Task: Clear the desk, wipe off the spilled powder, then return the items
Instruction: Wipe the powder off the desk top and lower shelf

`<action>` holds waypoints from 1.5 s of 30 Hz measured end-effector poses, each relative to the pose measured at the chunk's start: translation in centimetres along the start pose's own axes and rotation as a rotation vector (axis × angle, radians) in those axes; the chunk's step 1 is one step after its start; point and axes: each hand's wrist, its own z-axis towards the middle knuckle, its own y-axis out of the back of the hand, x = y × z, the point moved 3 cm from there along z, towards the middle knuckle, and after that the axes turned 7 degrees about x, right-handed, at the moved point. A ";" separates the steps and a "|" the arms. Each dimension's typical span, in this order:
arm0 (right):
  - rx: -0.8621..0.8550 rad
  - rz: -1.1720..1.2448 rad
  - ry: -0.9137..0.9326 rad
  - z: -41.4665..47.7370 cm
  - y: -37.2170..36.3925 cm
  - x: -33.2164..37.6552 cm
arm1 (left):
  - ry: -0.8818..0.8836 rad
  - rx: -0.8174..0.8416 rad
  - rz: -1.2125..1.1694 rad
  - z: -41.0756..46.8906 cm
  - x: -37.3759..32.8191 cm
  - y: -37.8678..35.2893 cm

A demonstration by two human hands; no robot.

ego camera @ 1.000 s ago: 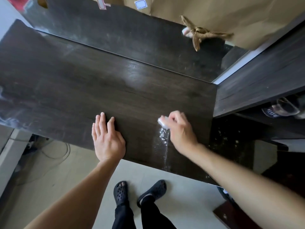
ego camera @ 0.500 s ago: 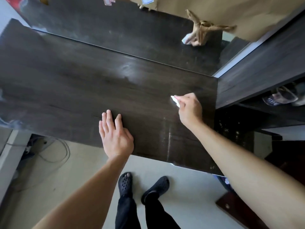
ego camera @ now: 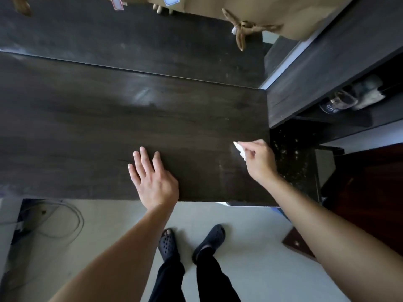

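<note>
Wipe step. Your right hand pinches a white wipe, mid-right of frame, at the right edge of the desk; can't tell if the wipe is pressed down. Your left hand lies flat, fingers straight and spread, centre frame near the front edge, holding nothing. A faint powder streak sits just left of the right wrist, running toward the front edge. Go over it with flat pressure and overlapping passes, gather to one spot, lift off, then refold to a clean face. Don't sweep over the right edge: specks sit on the dark surface there. The pale patch upper centre may be glare; check it.
</note>
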 end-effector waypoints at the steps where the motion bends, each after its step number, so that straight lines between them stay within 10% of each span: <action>1: -0.039 -0.017 -0.052 1.1 -0.4 0.3 | -0.014 0.007 0.006 0.0 0.0 0.0; 11: 0.367 0.020 0.252 -15.3 -3.8 -0.1 | -0.065 0.067 0.011 -0.1 -0.1 0.2; 17: -0.250 0.169 -0.440 -11.9 -0.3 -6.6 | -0.072 0.042 0.013 -0.1 -0.1 0.0; 25: 0.278 0.170 -0.035 -16.5 -7.6 3.8 | -0.068 0.025 0.003 -0.2 -0.3 0.3; 29: 0.139 0.491 -0.227 -11.1 -2.6 0.9 | -0.064 0.018 0.018 -0.1 -0.4 0.2; 34: -0.128 0.145 -0.269 1.6 2.5 -1.7 | -0.075 0.010 0.053 -0.2 -0.4 0.2; 45: 0.055 -0.075 0.225 5.3 -3.8 5.4 | -0.062 0.030 0.107 -0.1 -0.3 0.2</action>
